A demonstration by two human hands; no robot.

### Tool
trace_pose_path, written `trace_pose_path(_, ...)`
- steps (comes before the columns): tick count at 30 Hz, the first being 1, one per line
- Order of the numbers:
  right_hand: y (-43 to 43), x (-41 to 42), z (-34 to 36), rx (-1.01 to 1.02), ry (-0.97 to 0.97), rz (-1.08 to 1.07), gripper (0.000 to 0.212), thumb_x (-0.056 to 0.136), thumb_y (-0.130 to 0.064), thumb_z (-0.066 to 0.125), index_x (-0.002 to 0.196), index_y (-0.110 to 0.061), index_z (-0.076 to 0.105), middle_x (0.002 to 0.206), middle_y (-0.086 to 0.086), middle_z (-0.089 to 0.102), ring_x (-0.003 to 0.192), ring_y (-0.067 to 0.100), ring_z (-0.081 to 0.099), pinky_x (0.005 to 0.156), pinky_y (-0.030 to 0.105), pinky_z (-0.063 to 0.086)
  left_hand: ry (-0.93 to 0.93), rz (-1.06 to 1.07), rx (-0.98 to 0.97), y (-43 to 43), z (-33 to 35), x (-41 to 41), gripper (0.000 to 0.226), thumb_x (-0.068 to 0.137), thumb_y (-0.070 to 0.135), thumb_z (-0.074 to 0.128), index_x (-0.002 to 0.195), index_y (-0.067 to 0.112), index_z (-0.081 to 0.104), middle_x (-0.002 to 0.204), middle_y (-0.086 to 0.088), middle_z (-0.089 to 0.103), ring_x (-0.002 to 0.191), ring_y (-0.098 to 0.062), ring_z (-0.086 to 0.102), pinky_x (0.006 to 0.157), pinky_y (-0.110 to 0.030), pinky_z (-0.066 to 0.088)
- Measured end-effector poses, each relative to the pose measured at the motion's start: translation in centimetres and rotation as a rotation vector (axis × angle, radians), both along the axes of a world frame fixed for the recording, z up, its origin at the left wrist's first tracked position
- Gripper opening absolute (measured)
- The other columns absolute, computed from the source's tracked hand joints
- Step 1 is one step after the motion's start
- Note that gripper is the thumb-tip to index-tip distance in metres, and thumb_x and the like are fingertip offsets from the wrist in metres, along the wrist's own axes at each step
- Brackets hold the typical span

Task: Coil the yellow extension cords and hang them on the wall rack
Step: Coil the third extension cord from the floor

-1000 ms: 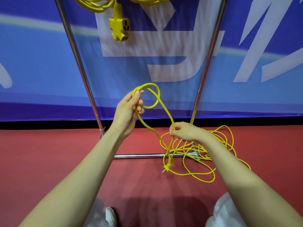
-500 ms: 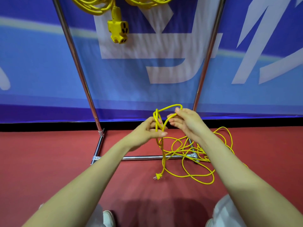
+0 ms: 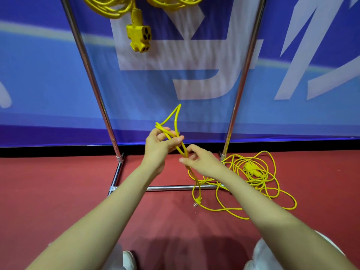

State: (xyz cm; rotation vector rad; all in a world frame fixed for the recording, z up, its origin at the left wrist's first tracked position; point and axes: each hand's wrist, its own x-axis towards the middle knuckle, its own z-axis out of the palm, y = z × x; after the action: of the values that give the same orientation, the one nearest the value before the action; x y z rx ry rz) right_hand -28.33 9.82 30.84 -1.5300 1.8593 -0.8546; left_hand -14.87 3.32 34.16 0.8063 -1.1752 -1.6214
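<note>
Fingers [image 3: 176,140] of left hand [image 3: 155,147]: curling round small loops of the yellow extension cord [image 3: 175,117], one loop poking up above the fist. Fingers [image 3: 182,160] of right hand [image 3: 202,162]: pinching the same cord just below the left. Trailing down from the pinch to a plug [image 3: 197,201] lying on the red floor [image 3: 58,191]. Lying beyond in a loose tangle [image 3: 253,172] by the foot of the chrome rack [image 3: 91,75]. Hanging at rack top: coiled yellow cords [image 3: 116,6], socket block [image 3: 139,38] dangling.

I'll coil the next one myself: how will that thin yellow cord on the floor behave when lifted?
Probably floppy: the cord sags from the left hand to the floor. Likely light: the right hand merely pinches it. May snag, since its floor loops overlap in a tangle.
</note>
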Motion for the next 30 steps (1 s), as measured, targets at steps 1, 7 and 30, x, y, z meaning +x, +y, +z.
trace_pose_path(1,-0.1,0.0,0.2,-0.045,0.024,-0.013,0.018,0.086,-0.032,0.067,0.087,-0.02,0.054,0.071,-0.008,0.054,0.064,0.005,0.048,0.065,0.017,0.038,0.002,-0.002,0.01,0.0,-0.1,0.0,0.042,0.074,-0.013,0.072,0.104,0.006,0.048,0.086,-0.005,0.063,0.074,-0.02,0.067,0.069,-0.028,0.058)
trace_pose_path(7,0.3,-2.7,2.1,-0.055,0.075,0.101,0.01,0.089,-0.018,0.065,0.091,-0.01,0.07,0.079,0.004,0.069,0.066,0.003,0.058,0.071,0.021,0.048,-0.2,-0.047,-0.202,-1.5,0.5,1.2,0.037,0.078,-0.009,0.071,0.099,0.015,0.053,0.102,-0.006,0.067,0.083,-0.018,0.068,0.075,-0.034,0.059)
trace_pose_path(30,-0.3,-2.7,-1.5,0.253,0.371,-0.144,0.024,0.088,-0.033,0.063,0.101,-0.018,0.049,0.087,0.005,0.056,0.091,0.029,0.062,0.073,0.032,0.044,0.346,-0.065,0.253,-2.8,2.7,2.5,0.018,0.099,0.002,0.043,0.102,0.005,0.061,0.075,-0.001,0.049,0.053,-0.005,0.053,0.053,-0.014,0.048)
